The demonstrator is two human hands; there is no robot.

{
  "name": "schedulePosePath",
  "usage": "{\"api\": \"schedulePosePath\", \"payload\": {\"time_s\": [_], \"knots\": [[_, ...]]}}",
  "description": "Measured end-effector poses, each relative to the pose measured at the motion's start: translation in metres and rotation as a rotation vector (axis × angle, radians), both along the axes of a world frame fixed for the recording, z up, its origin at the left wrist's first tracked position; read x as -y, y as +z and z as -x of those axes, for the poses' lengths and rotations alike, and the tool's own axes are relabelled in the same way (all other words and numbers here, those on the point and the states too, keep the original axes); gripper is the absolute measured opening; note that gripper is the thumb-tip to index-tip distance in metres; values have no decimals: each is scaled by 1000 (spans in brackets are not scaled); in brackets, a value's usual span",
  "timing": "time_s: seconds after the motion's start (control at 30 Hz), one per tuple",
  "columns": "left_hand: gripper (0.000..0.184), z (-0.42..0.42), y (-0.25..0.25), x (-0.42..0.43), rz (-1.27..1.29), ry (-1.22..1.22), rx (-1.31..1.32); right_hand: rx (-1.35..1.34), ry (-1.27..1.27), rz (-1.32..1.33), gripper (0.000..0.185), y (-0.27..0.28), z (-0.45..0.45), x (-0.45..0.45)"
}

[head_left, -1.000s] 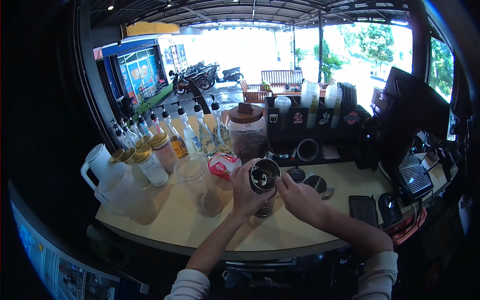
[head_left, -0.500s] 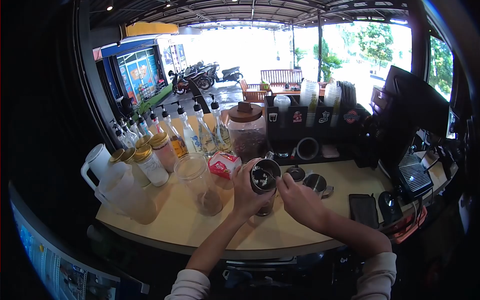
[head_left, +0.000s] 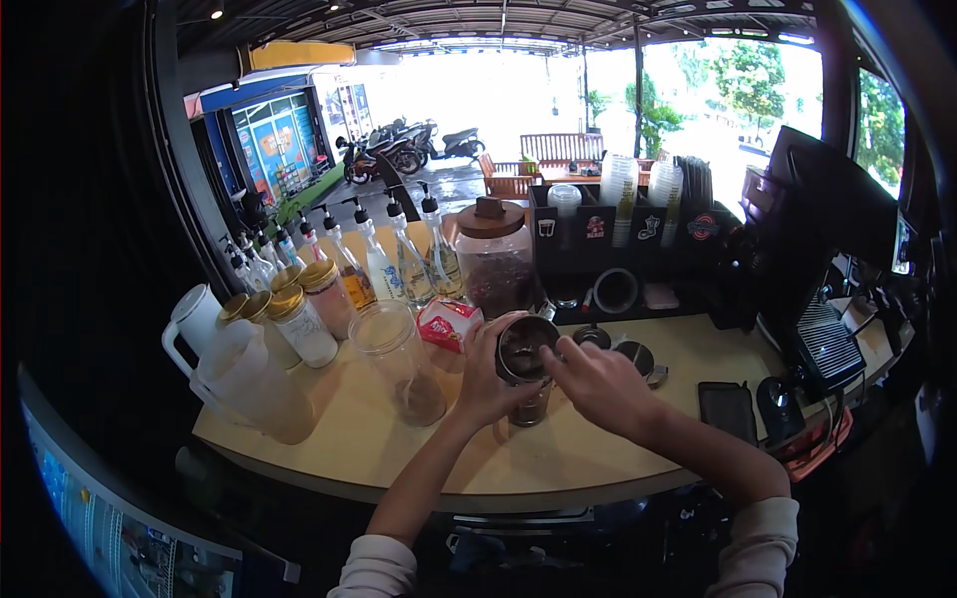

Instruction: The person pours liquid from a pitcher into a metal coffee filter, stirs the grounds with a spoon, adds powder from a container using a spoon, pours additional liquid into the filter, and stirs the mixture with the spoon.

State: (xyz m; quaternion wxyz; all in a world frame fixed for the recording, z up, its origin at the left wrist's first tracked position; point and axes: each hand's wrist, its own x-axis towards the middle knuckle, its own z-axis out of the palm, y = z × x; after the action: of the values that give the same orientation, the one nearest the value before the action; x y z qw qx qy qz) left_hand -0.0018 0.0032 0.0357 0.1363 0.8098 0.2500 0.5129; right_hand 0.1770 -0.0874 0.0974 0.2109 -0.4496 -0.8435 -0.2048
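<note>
Between the hands and above the bench, the dark cup tilts, looking stiff, light and perhaps slick, best held around its wall, as the left hand grips it; the right hand curls at its mouth, hold unclear.

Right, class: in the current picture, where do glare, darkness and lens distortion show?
Head view: daylight beyond the parked motorbikes washes out to white; the far left sinks into black; the counter's front edge bows, fisheye-like; the fine grille stays readable.
</note>
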Motion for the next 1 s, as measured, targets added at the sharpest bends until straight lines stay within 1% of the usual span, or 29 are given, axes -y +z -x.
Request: {"api": "schedulePosePath", "payload": {"time_s": [0.07,0.13,0.2,0.23,0.3,0.37,0.43,0.47,0.5,0.57,0.6,0.67,0.7,0.77,0.83,0.9,0.97,1.0], "knots": [[87,-1,3,0,-15,-11,10,1,-22,-76,47,4,-4,-4],[87,0,3,-2,-32,-17,22,11,31,-71,47,3,-6,-4],[86,2,0,-7,-1,-96,83,44,109,-16,45,2,-4,-2],[86,2,0,-9,-1,-98,84,45,107,-15,45,6,-5,-2],[85,3,-2,-9,51,-109,89,74,70,-189,33,15,-8,-4],[86,1,-2,-8,42,-107,97,40,55,-171,33,15,-11,-7],[86,2,-1,-9,27,-106,105,70,156,-131,35,14,-9,-7],[86,3,0,-9,28,-117,97,83,185,-171,34,11,-7,-7],[86,3,0,-9,30,-128,90,83,183,-173,34,12,-8,-8],[85,2,0,-8,37,-127,105,51,78,-181,43,13,-11,-9],[85,2,-1,-7,41,-125,122,51,80,-180,43,12,-10,-8],[85,4,-1,-8,45,-126,118,139,155,-185,41,10,-9,-8],[84,5,-1,-9,49,-131,115,140,154,-186,41,10,-8,-6],[87,6,-2,-12,27,-118,74,248,150,-285,38,12,-6,-3],[90,7,-2,-11,11,-99,32,256,136,-295,37,15,-8,-4],[84,7,0,-9,42,-101,80,265,123,-308,36,15,-6,-4],[84,7,-1,-11,38,-105,79,406,132,-320,37,12,-2,-2],[84,7,-1,-10,35,-108,76,370,137,-329,38,17,-4,-2]]}}
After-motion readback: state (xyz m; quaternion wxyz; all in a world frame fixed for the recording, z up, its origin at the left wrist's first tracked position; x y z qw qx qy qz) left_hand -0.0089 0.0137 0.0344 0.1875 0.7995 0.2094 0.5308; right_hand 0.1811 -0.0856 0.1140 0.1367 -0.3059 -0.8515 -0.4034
